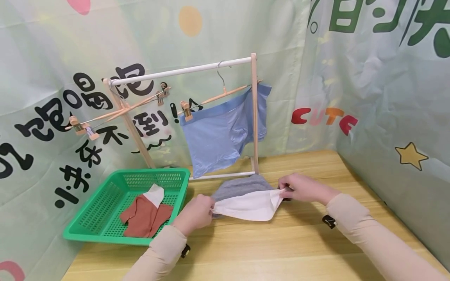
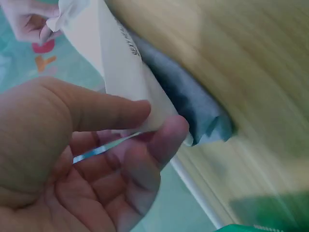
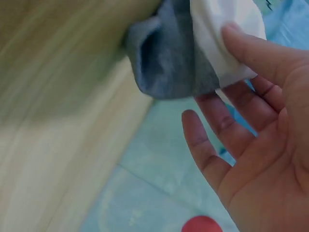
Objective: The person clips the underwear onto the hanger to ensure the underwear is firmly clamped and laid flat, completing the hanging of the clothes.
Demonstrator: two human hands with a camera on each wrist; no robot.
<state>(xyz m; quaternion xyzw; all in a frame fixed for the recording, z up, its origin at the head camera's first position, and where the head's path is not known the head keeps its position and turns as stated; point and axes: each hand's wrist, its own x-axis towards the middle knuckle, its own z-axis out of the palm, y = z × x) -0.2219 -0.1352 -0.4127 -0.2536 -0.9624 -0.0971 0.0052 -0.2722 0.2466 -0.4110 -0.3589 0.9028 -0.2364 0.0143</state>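
Observation:
Grey shorts with a white waistband [image 1: 246,205] are stretched between my two hands, low over the table and in front of a small clothes rack. My left hand [image 1: 197,212] pinches the left end of the white band between thumb and fingers. At the opposite end, my right hand [image 1: 299,188] pinches the other corner. Dark lettering shows on the band in the left wrist view, and the grey cloth [image 2: 186,92] hangs below it. From the right wrist, the thumb presses on the white band [image 3: 231,43], with fingertips behind the cloth.
Blue shorts [image 1: 218,136] hang from a clip hanger on the rack [image 1: 254,117]. A second hanger [image 1: 123,110] with clips hangs at the rack's left end. On the left stands a green basket [image 1: 95,234] holding a rust-coloured garment [image 1: 144,218] with a white part.

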